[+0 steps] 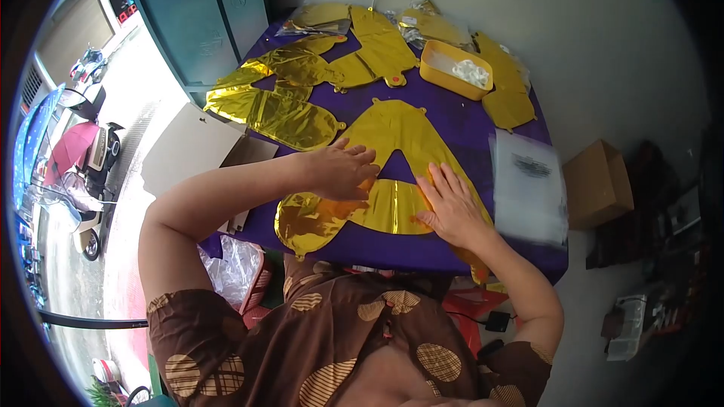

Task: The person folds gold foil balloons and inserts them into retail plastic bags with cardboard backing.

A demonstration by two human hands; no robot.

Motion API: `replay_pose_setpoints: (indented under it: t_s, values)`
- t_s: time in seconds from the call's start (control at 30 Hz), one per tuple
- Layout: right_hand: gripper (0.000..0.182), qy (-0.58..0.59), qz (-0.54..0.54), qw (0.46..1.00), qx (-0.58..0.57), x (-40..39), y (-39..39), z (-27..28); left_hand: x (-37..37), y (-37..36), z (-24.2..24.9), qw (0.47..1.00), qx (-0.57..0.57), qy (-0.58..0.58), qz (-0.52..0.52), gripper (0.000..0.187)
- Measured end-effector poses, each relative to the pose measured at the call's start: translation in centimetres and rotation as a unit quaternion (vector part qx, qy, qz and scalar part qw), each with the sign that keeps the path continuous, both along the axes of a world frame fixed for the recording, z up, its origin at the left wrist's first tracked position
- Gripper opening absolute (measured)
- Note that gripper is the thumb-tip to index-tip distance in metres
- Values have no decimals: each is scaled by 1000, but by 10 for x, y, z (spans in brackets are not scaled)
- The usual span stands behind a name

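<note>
Purple cloth covered the table [467,132]; at its near edge lay a gold foil letter balloon [392,152]. Both hands pressed flat and open on it, left hand [341,171] leftward, right hand [450,207] rightward. Beyond the balloon sat a yellow tray [455,69] among more gold balloons [290,98].

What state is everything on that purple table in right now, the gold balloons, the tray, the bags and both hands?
Letter A foil balloon: deflated, flat on the table.
Left hand: open, palm pressing on the balloon.
Right hand: open, flat on the balloon.
Other gold foil balloons: deflated, piled overlapping.
Yellow tray: open, something white and crumpled inside.
Clear plastic bags: stacked flat at the table's edge.
Cardboard box: on the floor, flaps shut.
</note>
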State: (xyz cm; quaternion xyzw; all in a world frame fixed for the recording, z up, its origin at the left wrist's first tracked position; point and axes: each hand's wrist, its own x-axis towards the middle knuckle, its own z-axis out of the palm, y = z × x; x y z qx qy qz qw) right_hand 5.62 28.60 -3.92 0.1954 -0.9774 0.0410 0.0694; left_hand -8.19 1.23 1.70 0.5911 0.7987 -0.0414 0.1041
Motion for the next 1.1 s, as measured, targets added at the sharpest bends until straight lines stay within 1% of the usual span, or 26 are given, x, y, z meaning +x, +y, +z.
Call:
replay_pose_setpoints:
  t_s: [0.1,0.17,0.2,0.23,0.3,0.37,0.4,0.43,0.53,0.57,0.67,0.77,0.83,0.97,1.07,1.1]
  values:
    - [71,2,-1,1000,-3,1,0,1,-45,4,-9,990,92,-103,4,40]
    - [72,3,0,1000,-11,0,-2,4,-90,9,-10,998,29,-9,58,26]
    - [73,1,1,1000,-14,-1,-3,5,-104,12,-1,992,-1,40,116,31]
    - [73,6,4,1000,-17,-2,-3,5,-117,14,6,981,-32,87,173,41]
    - [74,15,8,1000,-23,-4,-2,4,-161,6,-11,969,27,143,198,54]
    - [75,21,14,999,-25,-5,-1,2,-193,-2,-27,962,60,158,216,61]
    - [76,24,15,999,-25,-6,-1,2,-203,-4,-27,957,78,166,223,65]
    - [76,28,17,999,-24,-6,-1,2,-214,-4,-26,957,41,145,249,64]
    - [76,35,18,999,-21,-6,0,1,-241,0,-33,940,18,44,338,55]
    - [76,35,17,999,-21,-6,0,1,-247,-4,-39,941,0,101,322,44]
    - [76,35,18,999,-20,-6,1,0,-249,-10,-32,937,-34,88,336,39]
    - [76,34,22,999,-19,-6,0,1,-256,-20,-34,943,-10,109,314,33]
    - [75,34,24,999,-15,-7,0,3,-252,-18,-24,943,-32,95,318,30]
    - [70,12,28,999,-11,-11,0,17,-223,-8,3,938,-31,108,327,32]
    - [65,11,33,999,-19,-21,0,28,-233,4,-1,934,14,68,352,38]
    - [62,15,35,999,-23,-26,0,32,-234,7,-2,936,12,76,344,38]
